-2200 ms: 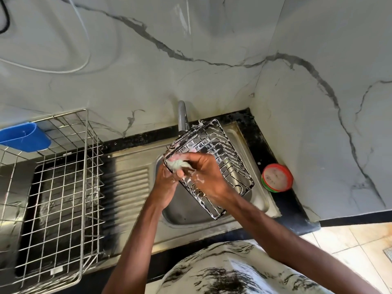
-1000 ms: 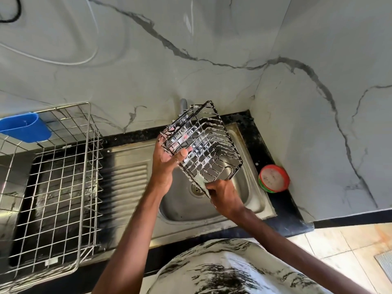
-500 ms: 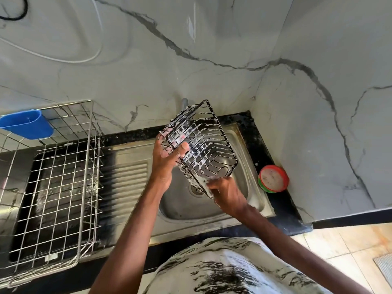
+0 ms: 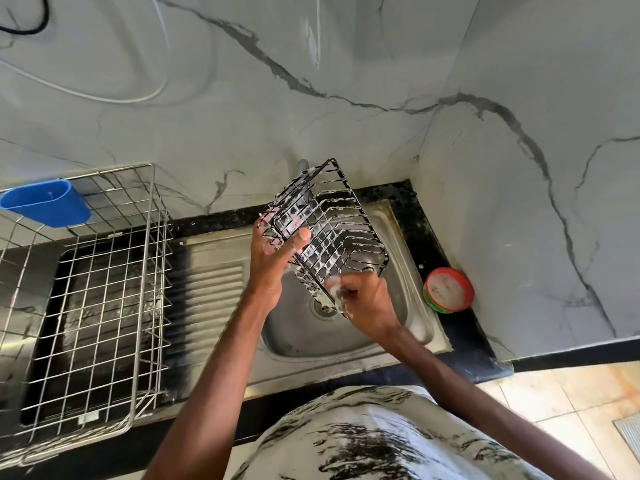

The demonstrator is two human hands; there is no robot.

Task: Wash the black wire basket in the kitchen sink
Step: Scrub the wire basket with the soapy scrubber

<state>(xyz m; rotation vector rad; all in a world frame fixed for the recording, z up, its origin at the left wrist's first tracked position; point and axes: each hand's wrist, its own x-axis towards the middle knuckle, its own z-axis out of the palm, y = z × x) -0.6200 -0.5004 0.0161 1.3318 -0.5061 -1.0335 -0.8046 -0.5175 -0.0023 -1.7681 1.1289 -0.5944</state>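
Head-worn wide-angle camera looks steeply down, close above the sink [image 4: 298,336].

We find open room over the drainboard [image 4: 207,289], centre-left. The black wire basket [image 4: 332,237] hangs above the sink [image 4: 298,336]; a steel rack [image 4: 149,216] fills lower left.

One black wire basket [image 4: 329,233], foam-flecked. One large silver wire dish rack [image 4: 97,306]. One blue plastic oval cup [image 4: 45,202]. One stainless steel sink [image 4: 311,368] with one round drain [image 4: 323,308] and one ribbed drainboard [image 4: 211,289]. One grey tap [image 4: 303,164], mostly hidden. One round red-and-green tub [image 4: 448,289] of white paste. One small whitish soapy pad [image 4: 334,289]. Two wall cables: one white cable [image 4: 114,101], one black cable [image 4: 31,32]. Two bare hands: left hand [image 4: 273,251], right hand [image 4: 367,306].
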